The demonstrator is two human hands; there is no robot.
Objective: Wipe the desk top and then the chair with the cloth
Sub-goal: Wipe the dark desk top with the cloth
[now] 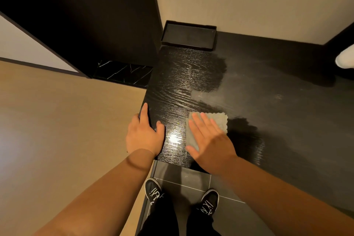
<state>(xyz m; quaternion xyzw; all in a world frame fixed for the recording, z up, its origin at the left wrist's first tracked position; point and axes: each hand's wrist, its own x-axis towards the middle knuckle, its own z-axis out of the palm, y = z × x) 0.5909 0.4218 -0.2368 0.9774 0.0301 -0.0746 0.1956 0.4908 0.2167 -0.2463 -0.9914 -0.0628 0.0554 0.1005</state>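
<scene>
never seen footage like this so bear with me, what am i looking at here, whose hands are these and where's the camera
There is no machine here: a person works with bare hands. The single picture comes from a wide-angle camera worn on their head, looking down, which is why their shoes show too. The right hand lies flat on a grey cloth, pressing it onto the black desk top. The left hand rests on the desk's left edge and holds nothing. A black tray sits at the desk's far end. No chair is in view.
</scene>
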